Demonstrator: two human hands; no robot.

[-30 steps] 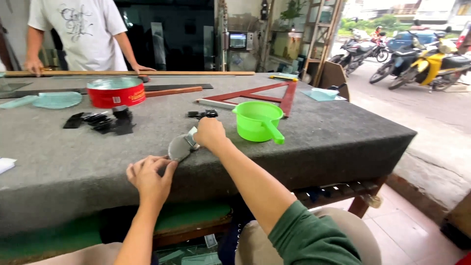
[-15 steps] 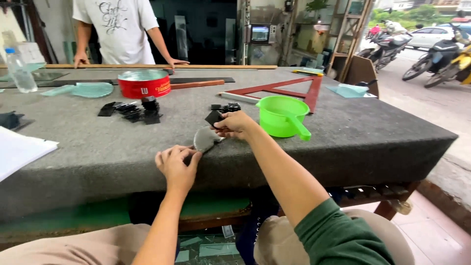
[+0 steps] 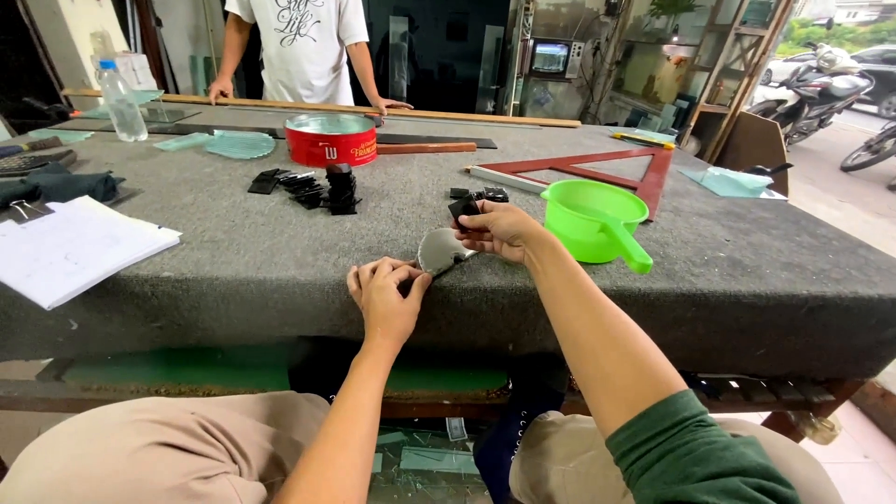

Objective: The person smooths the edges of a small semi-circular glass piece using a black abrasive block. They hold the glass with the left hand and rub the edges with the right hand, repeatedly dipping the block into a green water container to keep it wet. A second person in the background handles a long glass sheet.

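— What do the hands have hold of?

— The right hand (image 3: 499,229) is closed around a small black piece (image 3: 464,209), pinched at its fingertips, and it touches the upper edge of a small rounded pane of glass (image 3: 441,250). The left hand (image 3: 385,291) has its fingers curled down on the lower left edge of the same pane, pressing it to the table.

— Where does the glass lie?

— On the grey felt table (image 3: 233,271), close to the near edge, between the two hands.

— And around them?

— Just right of the right hand stands a green plastic scoop (image 3: 597,219), its handle pointing toward the near edge. Behind that lies a red wooden triangle (image 3: 597,168). Further back on the left, a cluster of black pieces (image 3: 313,187) sits in front of a round red tin (image 3: 330,140). A stack of white paper (image 3: 75,247) lies at the left edge, with a plastic bottle (image 3: 121,98) well behind it.

— Anyone else?

— A person in a white shirt (image 3: 303,47) stands at the far side, both hands on a long wooden strip (image 3: 467,116).
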